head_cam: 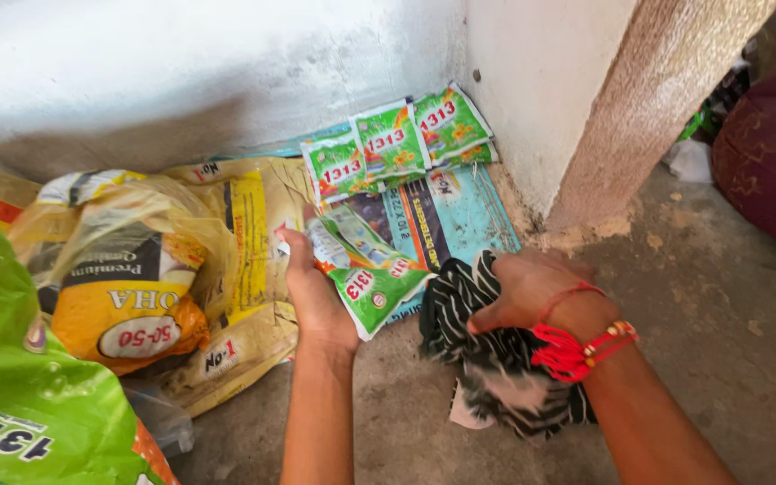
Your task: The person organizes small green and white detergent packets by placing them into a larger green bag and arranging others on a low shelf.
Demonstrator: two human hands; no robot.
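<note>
On the concrete floor by the wall corner, the left hand (pixel 316 292) is grasping a strip of green sachets (pixel 365 269), fingers curling behind it; the strip is running diagonally, its free end pointing down-right. The right hand (pixel 532 292) is clenching a black-and-white striped cloth (pixel 487 359).

Sachets (pixel 394 144) against wall (pixel 181 72), sacks (pixel 163 269) left, pillar (pixel 621 99) right

Likely small shop storeroom corner: bare concrete floor (pixel 720 296), whitewashed wall (pixel 181 72), stacked sachets (pixel 392 144), bulk sacks (pixel 127 278).
</note>
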